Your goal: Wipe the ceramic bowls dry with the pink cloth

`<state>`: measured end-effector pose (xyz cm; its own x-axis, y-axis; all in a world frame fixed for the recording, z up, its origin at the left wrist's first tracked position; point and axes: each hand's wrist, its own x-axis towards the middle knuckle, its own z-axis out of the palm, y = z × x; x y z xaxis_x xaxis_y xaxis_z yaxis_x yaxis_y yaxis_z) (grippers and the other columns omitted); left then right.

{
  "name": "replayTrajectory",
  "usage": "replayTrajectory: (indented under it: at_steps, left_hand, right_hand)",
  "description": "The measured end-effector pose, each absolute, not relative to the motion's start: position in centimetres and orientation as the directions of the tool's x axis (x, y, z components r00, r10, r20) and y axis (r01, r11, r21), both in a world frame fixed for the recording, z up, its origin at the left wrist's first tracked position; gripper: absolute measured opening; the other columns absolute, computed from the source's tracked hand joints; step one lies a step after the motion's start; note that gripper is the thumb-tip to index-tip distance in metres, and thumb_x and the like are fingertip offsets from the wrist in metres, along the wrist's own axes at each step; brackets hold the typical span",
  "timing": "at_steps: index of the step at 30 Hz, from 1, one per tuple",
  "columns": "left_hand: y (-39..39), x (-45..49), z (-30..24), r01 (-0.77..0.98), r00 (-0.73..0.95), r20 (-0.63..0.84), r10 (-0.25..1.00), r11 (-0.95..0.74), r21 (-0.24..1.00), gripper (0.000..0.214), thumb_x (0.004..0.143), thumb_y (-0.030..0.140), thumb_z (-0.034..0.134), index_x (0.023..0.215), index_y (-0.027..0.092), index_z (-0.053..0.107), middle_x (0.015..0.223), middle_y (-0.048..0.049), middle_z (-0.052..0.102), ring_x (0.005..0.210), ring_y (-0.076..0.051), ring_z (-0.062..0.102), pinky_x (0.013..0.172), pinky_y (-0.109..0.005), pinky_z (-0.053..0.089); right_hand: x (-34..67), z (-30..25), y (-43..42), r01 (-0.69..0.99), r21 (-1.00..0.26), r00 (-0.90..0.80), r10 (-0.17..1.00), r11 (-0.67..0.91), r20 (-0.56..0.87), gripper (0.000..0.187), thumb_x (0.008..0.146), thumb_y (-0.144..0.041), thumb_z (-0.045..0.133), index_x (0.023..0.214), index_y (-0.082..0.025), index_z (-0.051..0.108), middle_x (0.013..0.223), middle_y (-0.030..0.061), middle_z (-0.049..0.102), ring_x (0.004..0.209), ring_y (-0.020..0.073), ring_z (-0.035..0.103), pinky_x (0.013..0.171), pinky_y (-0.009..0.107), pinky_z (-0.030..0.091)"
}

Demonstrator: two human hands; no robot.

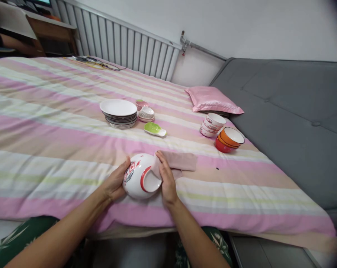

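Note:
My left hand (116, 182) cups the left side of a white bowl (139, 180) with a red rim and a red-and-grey pattern, tipped on its side near the front edge of the striped bed (59, 123). My right hand (165, 178) presses a beige cloth (179, 162) against the bowl's rim and into its opening. The rest of the cloth trails to the right across the blanket.
Further back lie a stack of white plates (119, 112), small pink and white dishes (146, 113), a green leaf-shaped dish (154, 129), patterned white bowls (213, 124) and orange and red bowls (229, 139). A pink pillow (213, 99) sits by the grey headboard (291, 111).

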<state>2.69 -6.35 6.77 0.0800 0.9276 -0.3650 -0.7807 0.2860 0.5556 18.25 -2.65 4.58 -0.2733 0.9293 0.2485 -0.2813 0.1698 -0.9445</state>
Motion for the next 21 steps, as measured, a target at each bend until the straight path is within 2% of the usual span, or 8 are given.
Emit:
replayTrajectory:
  at_steps: [2, 7, 11, 14, 16, 21]
  left_hand:
    - [-6.5, 2.7, 7.0, -0.768, 0.09, -0.333, 0.939, 0.279, 0.577, 0.046, 0.092, 0.033, 0.048, 0.13, 0.008, 0.052, 0.094, -0.0148, 0.074, 0.09, -0.026, 0.071, 0.09, -0.037, 0.053]
    - [-6.7, 2.6, 6.6, -0.766, 0.162, -0.212, 0.964, 0.259, 0.588, 0.052, 0.079, 0.033, 0.068, 0.125, 0.01, 0.057, 0.098, -0.0145, 0.074, 0.092, -0.029, 0.07, 0.09, -0.038, 0.053]
    - [-6.5, 2.5, 5.9, -0.747, 0.167, -0.301, 0.939, 0.32, 0.583, 0.05, 0.08, 0.036, 0.067, 0.119, 0.005, 0.061, 0.09, -0.0165, 0.074, 0.086, -0.029, 0.071, 0.085, -0.038, 0.055]
    - [-6.4, 2.5, 5.8, -0.728, 0.155, -0.351, 0.923, 0.347, 0.591, 0.046, 0.084, 0.037, 0.063, 0.117, 0.006, 0.062, 0.086, -0.0155, 0.075, 0.08, -0.027, 0.072, 0.082, -0.037, 0.056]
    - [-6.4, 2.6, 5.9, -0.716, 0.165, -0.345, 0.924, 0.353, 0.603, 0.044, 0.084, 0.036, 0.063, 0.116, 0.006, 0.063, 0.086, -0.0151, 0.075, 0.079, -0.027, 0.072, 0.08, -0.036, 0.056]
    - [-6.3, 2.4, 6.0, -0.628, 0.16, -0.298, 0.941, 0.33, 0.705, 0.037, 0.079, 0.036, 0.068, 0.101, 0.006, 0.07, 0.079, -0.015, 0.075, 0.065, -0.024, 0.07, 0.061, -0.029, 0.055]
  right_hand:
    - [18.4, 4.7, -2.4, -0.262, -0.953, -0.302, 0.925, 0.152, 0.231, 0.037, 0.092, -0.04, 0.047, 0.126, -0.027, 0.056, 0.145, -0.0016, 0.043, 0.138, 0.0162, 0.031, 0.117, 0.034, 0.017]
    - [18.8, 5.4, -1.9, -0.263, -0.965, -0.398, 0.908, 0.02, 0.128, 0.038, 0.089, -0.044, 0.051, 0.121, -0.026, 0.058, 0.13, 0.0, 0.058, 0.124, 0.0178, 0.048, 0.107, 0.031, 0.033]
    - [18.5, 5.3, -1.5, -0.262, -0.963, -0.382, 0.923, -0.053, 0.053, 0.031, 0.086, -0.046, 0.054, 0.102, -0.022, 0.066, 0.104, 0.0004, 0.067, 0.099, 0.016, 0.058, 0.09, 0.026, 0.043]
    - [18.3, 5.0, -1.3, -0.333, -0.932, -0.361, 0.932, -0.142, -0.013, 0.026, 0.084, -0.045, 0.058, 0.083, -0.02, 0.065, 0.078, -0.0029, 0.065, 0.073, 0.0121, 0.057, 0.07, 0.022, 0.046]
    - [18.2, 5.0, -1.2, -0.373, -0.904, -0.356, 0.932, -0.208, -0.068, 0.024, 0.08, -0.043, 0.063, 0.076, -0.02, 0.063, 0.069, -0.005, 0.062, 0.064, 0.0105, 0.054, 0.062, 0.021, 0.044]
    - [18.4, 5.2, -1.1, -0.394, -0.852, -0.404, 0.898, -0.344, -0.176, 0.029, 0.074, -0.046, 0.068, 0.076, -0.018, 0.064, 0.069, -0.0026, 0.067, 0.061, 0.0124, 0.057, 0.062, 0.024, 0.046]
